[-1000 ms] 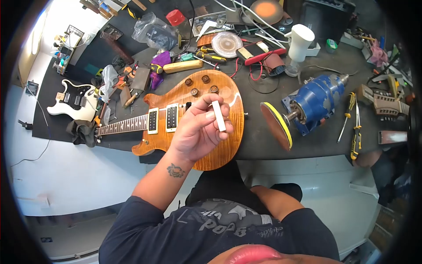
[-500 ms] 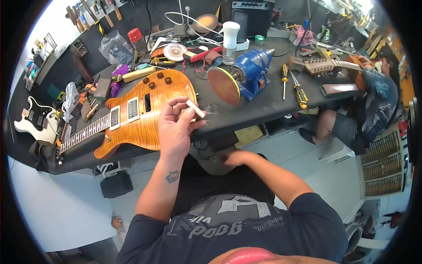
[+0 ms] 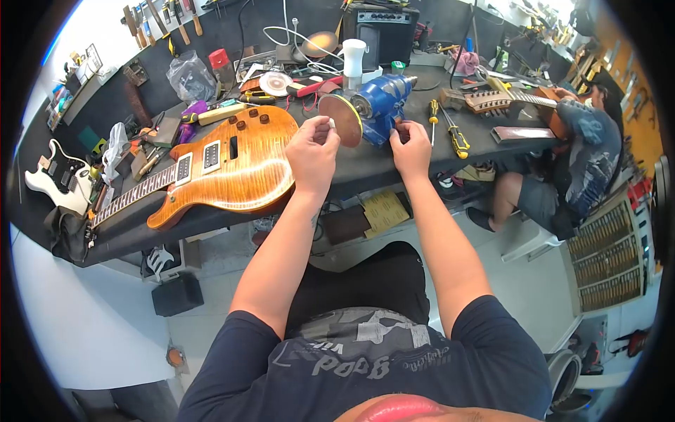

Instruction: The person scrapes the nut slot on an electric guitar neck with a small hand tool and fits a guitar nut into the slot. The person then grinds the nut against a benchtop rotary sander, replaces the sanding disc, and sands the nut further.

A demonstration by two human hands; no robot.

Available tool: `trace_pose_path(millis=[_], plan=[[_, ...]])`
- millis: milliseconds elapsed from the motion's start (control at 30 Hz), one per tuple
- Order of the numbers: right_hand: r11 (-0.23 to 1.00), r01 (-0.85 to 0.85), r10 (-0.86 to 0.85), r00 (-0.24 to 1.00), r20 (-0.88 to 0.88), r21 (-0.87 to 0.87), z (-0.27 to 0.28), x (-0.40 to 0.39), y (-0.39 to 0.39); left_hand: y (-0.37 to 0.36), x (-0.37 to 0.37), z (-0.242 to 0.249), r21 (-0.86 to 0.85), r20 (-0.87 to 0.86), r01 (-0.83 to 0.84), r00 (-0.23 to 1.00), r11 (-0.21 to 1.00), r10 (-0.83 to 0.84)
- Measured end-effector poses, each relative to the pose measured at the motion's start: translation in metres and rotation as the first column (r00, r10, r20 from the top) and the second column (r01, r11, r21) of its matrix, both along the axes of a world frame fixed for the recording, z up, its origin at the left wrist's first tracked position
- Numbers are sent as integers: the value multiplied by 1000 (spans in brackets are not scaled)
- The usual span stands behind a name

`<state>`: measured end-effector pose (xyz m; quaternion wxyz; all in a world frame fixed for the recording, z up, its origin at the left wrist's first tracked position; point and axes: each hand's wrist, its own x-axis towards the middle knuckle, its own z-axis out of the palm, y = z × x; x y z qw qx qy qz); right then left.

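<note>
My left hand [image 3: 311, 156] pinches a small off-white bar [image 3: 331, 123] between thumb and fingers, close in front of the round sanding disc [image 3: 342, 114]. The disc is brown with a yellow edge and is mounted on a blue bench motor [image 3: 385, 98]. At the motor's front right base is my right hand [image 3: 411, 149], its fingers curled in against it; what lies under the fingertips is hidden. Left of my hands, an orange flame-top electric guitar [image 3: 246, 172] lies face up on the bench, its body near my left wrist.
Two yellow-and-black screwdrivers [image 3: 434, 121] [image 3: 458, 141] lie right of the motor. A clear-based white bottle [image 3: 354, 60] and a small amplifier [image 3: 383, 39] stand behind. A white guitar body [image 3: 60, 179] is far left. At right, a seated person [image 3: 587, 148] handles a guitar neck [image 3: 517, 98].
My left hand has moved right and up, bringing the off-white bar to the disc. My right hand has risen from below the bench edge to the motor's base.
</note>
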<state>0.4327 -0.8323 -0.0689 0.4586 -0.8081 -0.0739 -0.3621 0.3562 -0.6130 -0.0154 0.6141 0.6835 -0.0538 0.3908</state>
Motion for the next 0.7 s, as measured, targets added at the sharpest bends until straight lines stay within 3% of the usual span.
trace_pose_path(millis=[300, 400, 700], plan=[[984, 137, -123, 985, 117, -117, -4, 4, 3, -11, 13, -5, 14, 22, -65, 998, 998, 65], [992, 119, -123, 987, -105, -44, 2, 3, 6, -12, 15, -4, 43, 33, -98, 995, 994, 97], [994, 107, -107, 992, -62, 5, 1, 5, 9, -13, 17, -9, 58, 45, -103, 994, 993, 100]])
